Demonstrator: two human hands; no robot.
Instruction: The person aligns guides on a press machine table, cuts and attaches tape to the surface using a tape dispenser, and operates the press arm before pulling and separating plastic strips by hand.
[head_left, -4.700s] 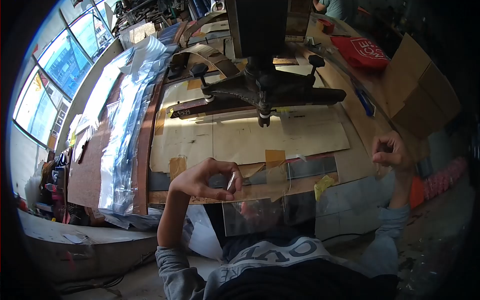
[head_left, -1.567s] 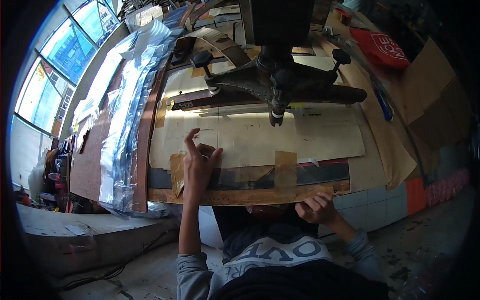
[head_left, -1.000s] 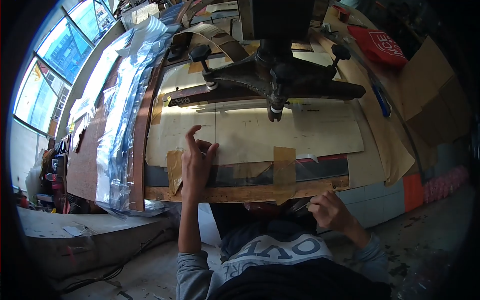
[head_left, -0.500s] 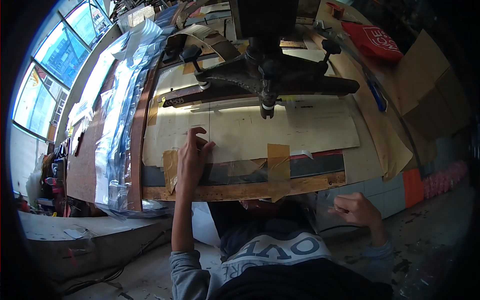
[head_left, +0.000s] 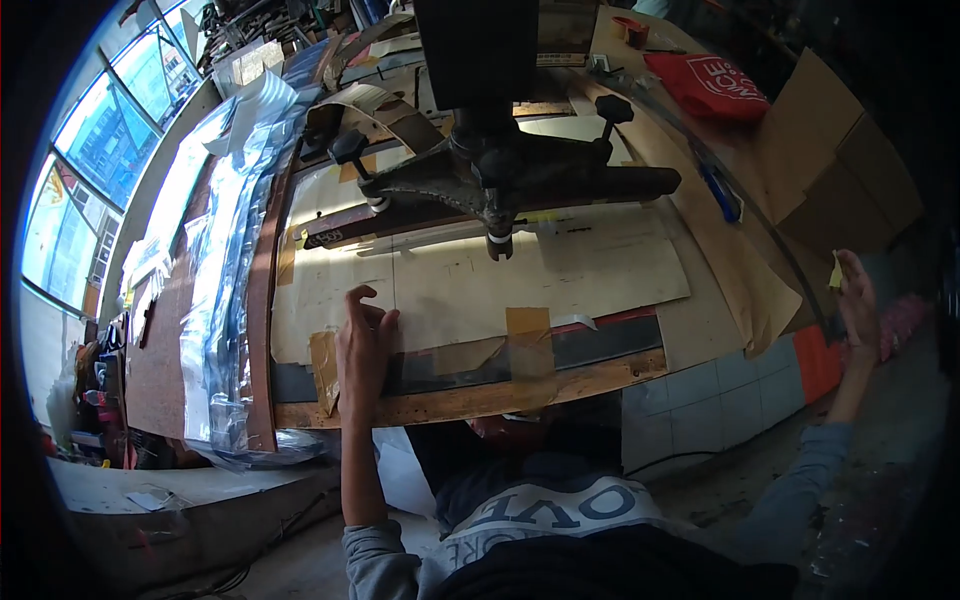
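scrap (head_left: 836, 272), yellow, is clamped between the fingertips of the right hand (head_left: 860, 305), which is raised to the right of the table edge (head_left: 460, 402), near the carton (head_left: 835, 150). the left hand (head_left: 362, 352) is positioned over the near left part of the sheet (head_left: 590, 275), fingers bent, thumb and index finger apart; contact with the sheet cannot be determined. the bracket (head_left: 490, 185) spans above the sheet, and tape (head_left: 530, 345) crosses the dark strip (head_left: 608, 336) toward the table edge.
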